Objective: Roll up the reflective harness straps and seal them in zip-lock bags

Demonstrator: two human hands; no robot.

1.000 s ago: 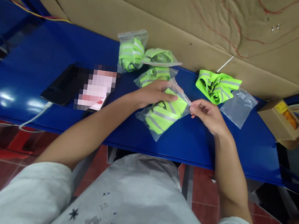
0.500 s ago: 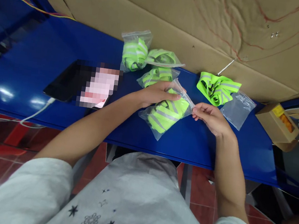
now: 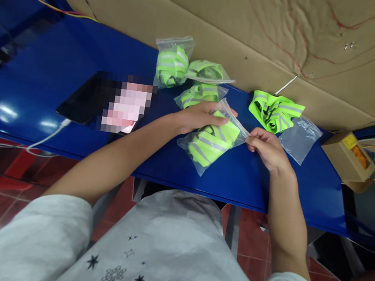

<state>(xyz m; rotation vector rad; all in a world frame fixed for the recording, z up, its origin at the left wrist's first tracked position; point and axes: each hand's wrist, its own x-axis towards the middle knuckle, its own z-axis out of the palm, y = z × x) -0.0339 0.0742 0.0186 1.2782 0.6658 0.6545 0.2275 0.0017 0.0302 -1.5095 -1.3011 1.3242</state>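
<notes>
A clear zip bag (image 3: 213,144) with a folded neon-green strap with grey stripes inside is held over the blue table (image 3: 156,164). My left hand (image 3: 202,116) grips its upper left side, thumb across the front. At the right end of the bag's top edge, my right hand (image 3: 263,146) pinches the plastic. Behind my left hand are three more bagged green straps: one upright (image 3: 172,64), one lying flat (image 3: 207,71) and one (image 3: 200,94) partly under the others. A loose green strap (image 3: 274,111) and a flat clear bag (image 3: 300,139) lie to the right.
On the left lie a black device (image 3: 78,103) with a white cable (image 3: 47,140) and a blurred pink-screened phone (image 3: 128,107). A cardboard box (image 3: 347,159) with orange contents stands at the right end. A brown padded panel (image 3: 203,18) rises along the back edge.
My right hand has shifted slightly right along with the bag's top corner. Both hands keep their grip, and the view has moved a little.
</notes>
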